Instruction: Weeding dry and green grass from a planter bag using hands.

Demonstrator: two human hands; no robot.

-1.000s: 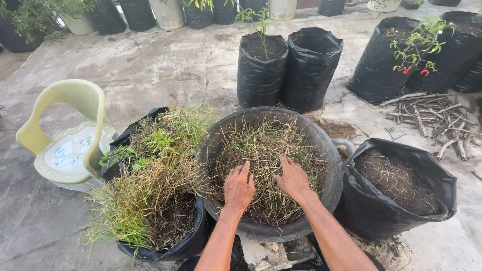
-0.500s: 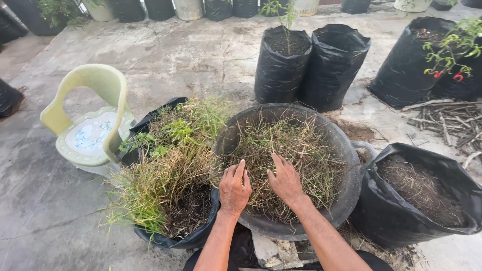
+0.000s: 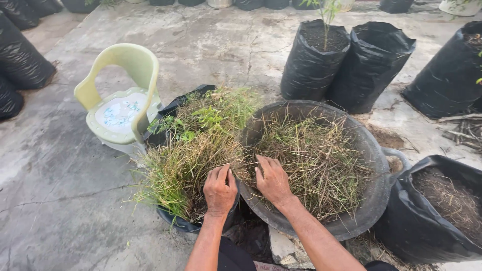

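Outdoor concrete floor (image 3: 60, 200), cracked and stained, with black grow bags ranged around it.

Left hand (image 3: 219, 189): palm down on the near edge of a black grow bag (image 3: 173, 221) packed with weeds and grass (image 3: 188, 155), part green, part dried. Fingers curl loosely into the stems at the bag's right side, where it meets the basin. Whether any stems are actually pinched I cannot tell; the hand looks half closed over the clump, not fisted.

Right hand (image 3: 272, 179): palm down, fingers spread and slightly bent, resting on the loose dry grass (image 3: 311, 155) inside a wide black round basin (image 3: 374, 150). It presses on the pile near the basin's left rim; nothing is lifted. Open, covering the grass and not gripping it.

The basin sits tilted toward the person on broken concrete rubble (image 3: 281, 246), its near rim low, which keeps the grass within reach of both arms. Bag and basin touch side by side, so the two hands work almost together across the shared edge.

Around them: a pale green plastic child's chair (image 3: 118, 90) just left of the weedy bag; an open grow bag of dry soil and roots (image 3: 447, 200) on the right, touching the basin; two upright grow bags (image 3: 346, 65) behind the basin, one with a thin seedling (image 3: 326, 15); a heap of cut sticks (image 3: 464, 130) at far right.
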